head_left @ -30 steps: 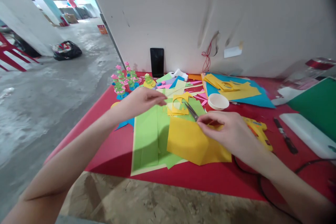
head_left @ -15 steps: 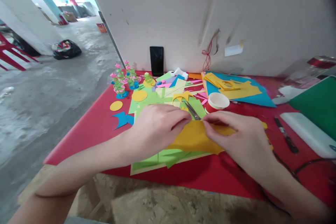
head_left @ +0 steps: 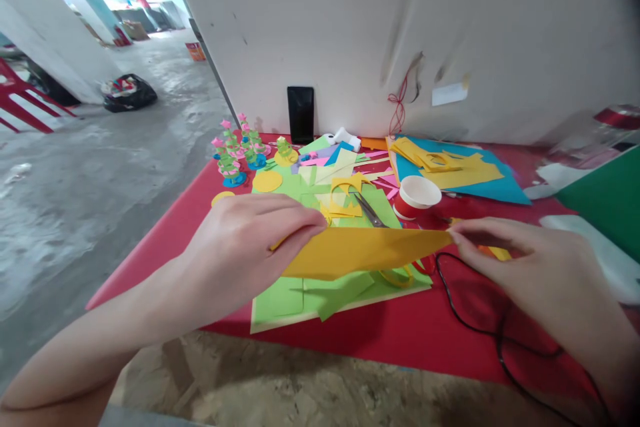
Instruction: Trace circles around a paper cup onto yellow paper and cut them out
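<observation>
A sheet of yellow paper (head_left: 370, 252) is stretched between my two hands above the table. My left hand (head_left: 250, 233) pinches its left end, with the fingertips hiding part of the edge. At the right end, the thumb and fingers of my right hand (head_left: 515, 260) grip a corner. Just beyond the sheet lie scissors (head_left: 369, 210) on green paper (head_left: 280, 297). Yellow offcuts (head_left: 350, 195) rest beside the blades. A white and red paper cup (head_left: 419, 197) stands behind the sheet, to the right.
Small paper trees (head_left: 233, 157) stand at the left back, near a yellow disc (head_left: 267, 181). A black phone (head_left: 301, 115) leans against the wall. Blue sheets (head_left: 510, 190) lie at the back right. A black cable (head_left: 467, 327) crosses the red tabletop (head_left: 380, 337).
My hands have moved apart, left hand leftward and right hand rightward, from close together to the sheet's two ends. The yellow paper is now drawn out between them.
</observation>
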